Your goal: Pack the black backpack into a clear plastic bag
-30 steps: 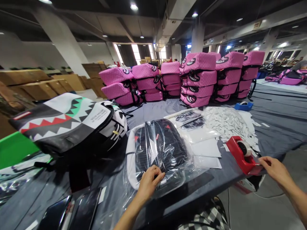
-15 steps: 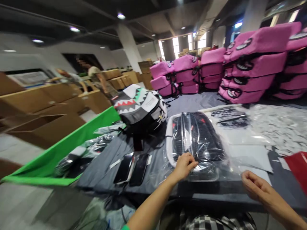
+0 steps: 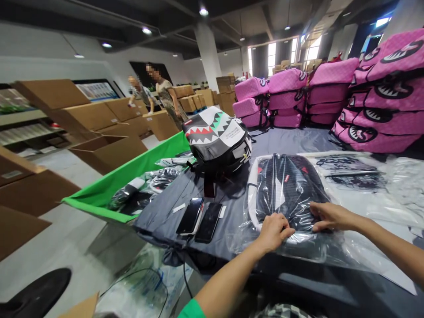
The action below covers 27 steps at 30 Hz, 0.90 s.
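A backpack with black ribbed fabric, white edging and red marks lies in a clear plastic bag (image 3: 294,190) on the grey-covered table. My left hand (image 3: 276,229) rests at the near edge of the bag, its fingers curled closed on the plastic. Over the bag's right side, my right hand (image 3: 333,217) touches the film, thumb and forefinger apart. Left of the bag, two phones (image 3: 208,222) lie side by side. A grey, white and black backpack (image 3: 218,137) with a toothed shark-mouth print stands behind them.
Pink backpacks (image 3: 334,84) are stacked along the table's far side. Clear plastic bags (image 3: 357,176) lie at the right. A green-walled bin (image 3: 126,170) with bagged goods adjoins the table's left edge. Cardboard boxes (image 3: 96,115) and two people (image 3: 162,90) are beyond.
My right hand has moved left from beside the bag onto its right side. My left hand stays at the bag's near edge. The view has swung left.
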Available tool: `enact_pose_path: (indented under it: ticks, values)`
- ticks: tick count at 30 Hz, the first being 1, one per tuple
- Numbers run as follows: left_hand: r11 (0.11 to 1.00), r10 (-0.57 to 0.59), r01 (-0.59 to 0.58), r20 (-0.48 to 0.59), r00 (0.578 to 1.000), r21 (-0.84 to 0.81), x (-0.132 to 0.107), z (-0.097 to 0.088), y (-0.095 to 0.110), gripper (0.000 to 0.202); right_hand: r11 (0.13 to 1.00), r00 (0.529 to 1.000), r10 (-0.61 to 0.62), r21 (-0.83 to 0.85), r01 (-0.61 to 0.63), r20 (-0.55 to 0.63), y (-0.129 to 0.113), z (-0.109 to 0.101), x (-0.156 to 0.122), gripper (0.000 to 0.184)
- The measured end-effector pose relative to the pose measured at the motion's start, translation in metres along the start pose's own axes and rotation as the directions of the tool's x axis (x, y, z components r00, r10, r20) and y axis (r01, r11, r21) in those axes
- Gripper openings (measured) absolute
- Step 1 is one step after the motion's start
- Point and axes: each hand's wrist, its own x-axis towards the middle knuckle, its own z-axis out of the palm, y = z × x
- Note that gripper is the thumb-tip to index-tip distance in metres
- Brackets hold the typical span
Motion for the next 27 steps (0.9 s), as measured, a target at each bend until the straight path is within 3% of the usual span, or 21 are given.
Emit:
enact_pose_path:
  ticks: [3,5,9,12,14,16,20,25,27]
  values:
    - [1.0,0.004,-0.004,0.015,1.0,0.016,0.001,0.0,0.0,0.027,0.997,0.981,0.079,0.004,-0.079,-0.176,0.005,0.007,-0.021,0.039]
    - [1.0,0.004,-0.005,0.024,1.0,0.024,0.003,0.0,0.002,0.027,0.999,0.971,0.052,0.025,-0.048,-0.232,-0.004,0.021,-0.03,0.039]
    - [0.992,0.066,-0.073,0.067,0.996,0.107,-0.001,-0.008,0.008,0.028,0.999,0.99,0.008,-0.046,-0.014,-0.139,-0.027,0.049,-0.028,0.046]
    - [0.927,0.258,-0.263,0.057,0.965,0.267,-0.016,-0.02,0.002,0.03,0.996,0.996,0.014,-0.082,-0.022,-0.093,-0.03,0.053,-0.024,0.053]
    - [0.876,0.311,-0.293,0.017,0.95,0.383,-0.031,-0.03,-0.011,0.03,0.996,0.997,0.008,-0.084,-0.014,-0.073,-0.026,0.051,-0.024,0.053]
    - [0.883,0.247,-0.202,-0.055,0.967,0.424,-0.045,-0.039,-0.029,0.024,0.996,0.998,0.022,-0.084,-0.027,-0.058,-0.022,0.05,-0.024,0.05]
    - [0.95,0.109,-0.065,-0.131,0.985,0.305,-0.059,-0.051,-0.052,0.014,0.999,0.997,0.008,-0.034,-0.011,-0.073,-0.016,0.055,-0.019,0.051]
    - [0.972,-0.002,0.01,-0.038,0.999,0.233,-0.045,-0.057,-0.05,0.015,0.984,0.99,-0.011,0.177,0.036,-0.14,-0.008,0.061,-0.023,0.059]
    - [0.971,-0.019,0.016,0.01,1.0,0.239,-0.039,-0.059,-0.047,0.015,0.953,0.967,0.021,0.297,0.058,-0.255,0.001,0.061,-0.041,0.061]
